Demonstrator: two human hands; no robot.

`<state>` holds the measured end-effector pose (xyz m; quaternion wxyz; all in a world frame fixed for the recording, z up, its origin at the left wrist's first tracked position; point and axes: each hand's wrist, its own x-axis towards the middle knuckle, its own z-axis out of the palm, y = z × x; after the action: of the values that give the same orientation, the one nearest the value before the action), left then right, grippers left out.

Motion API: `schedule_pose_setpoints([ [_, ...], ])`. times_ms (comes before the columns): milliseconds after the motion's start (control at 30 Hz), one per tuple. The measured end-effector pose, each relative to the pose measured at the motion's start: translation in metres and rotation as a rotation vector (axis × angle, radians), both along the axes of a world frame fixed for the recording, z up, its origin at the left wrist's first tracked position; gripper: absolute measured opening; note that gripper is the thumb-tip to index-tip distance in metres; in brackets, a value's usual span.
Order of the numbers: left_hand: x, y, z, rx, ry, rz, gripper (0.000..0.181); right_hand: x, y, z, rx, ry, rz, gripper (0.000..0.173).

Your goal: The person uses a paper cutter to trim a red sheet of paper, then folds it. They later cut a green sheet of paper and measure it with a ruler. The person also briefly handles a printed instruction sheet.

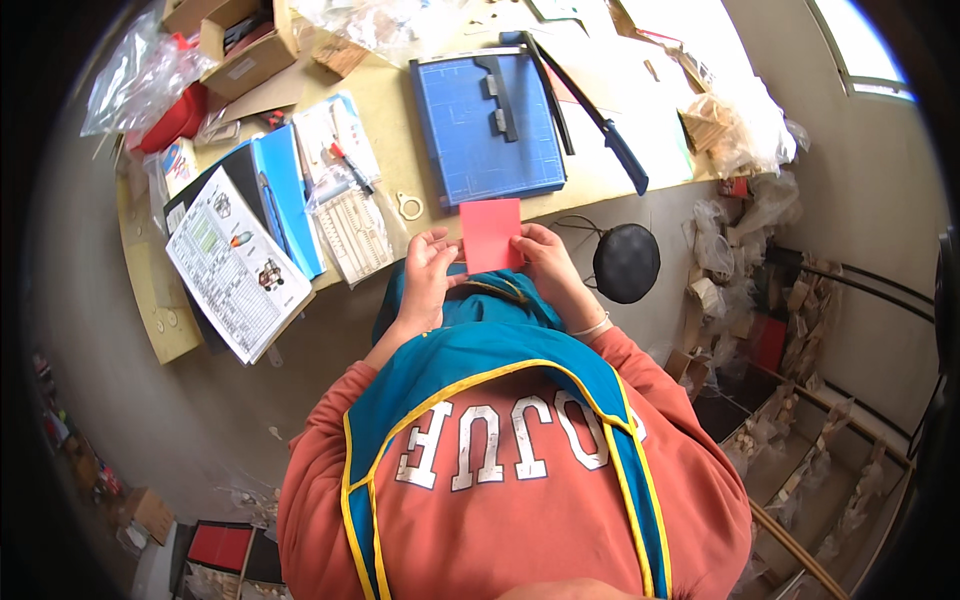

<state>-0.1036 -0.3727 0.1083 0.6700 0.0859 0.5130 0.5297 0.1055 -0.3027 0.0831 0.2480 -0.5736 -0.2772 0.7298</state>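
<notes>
My right hand [549, 256] pinches the right edge of a small pink paper sheet [489, 234], with the thumb on top. On the other side, my left hand [430, 271] is at the sheet's left edge, fingertips touching it and partly hidden by it. The sheet is held just in front of the table's near edge, over my lap. Directly beyond it lies a blue guillotine paper cutter [480, 142], its near edge just behind the sheet's far end. The cutter's long blade arm [592, 112] is swung out to the right, with its handle beyond the table edge.
Left on the yellow table [142, 300] lie printed sheets [236, 270], a blue folder [285, 195], bagged laser-cut wood pieces [352, 232], a marker [352, 169] and a wooden ring tag [409, 205]. A round black stool [627, 262] stands to the right. A cardboard box [247, 52] sits farther back.
</notes>
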Motion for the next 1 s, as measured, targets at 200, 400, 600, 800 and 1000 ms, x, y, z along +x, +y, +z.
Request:
schedule_pose_setpoints([
  [200,0.026,0.041,-0.003,-0.132,-0.049,0.151,0.031,0.151,0.047,-0.056,-0.106,-0.203,-0.344,0.011],
  [400,0.056,0.064,-0.049,-0.254,0.042,0.285,0.025,0.267,0.148,-0.11,0.027,-0.436,-0.278,0.009],
  [600,0.08,0.013,-0.126,-0.503,0.392,0.349,0.029,0.306,0.265,-0.143,0.231,-0.608,0.011,0.019],
  [800,0.107,-0.102,-0.166,-0.754,0.687,0.128,0.032,0.296,0.319,-0.118,0.82,-1.193,0.383,0.04],
  [1000,0.137,-0.115,-0.12,-0.908,0.635,0.172,0.036,0.226,0.418,-0.113,1.112,-1.058,0.785,0.053],
])
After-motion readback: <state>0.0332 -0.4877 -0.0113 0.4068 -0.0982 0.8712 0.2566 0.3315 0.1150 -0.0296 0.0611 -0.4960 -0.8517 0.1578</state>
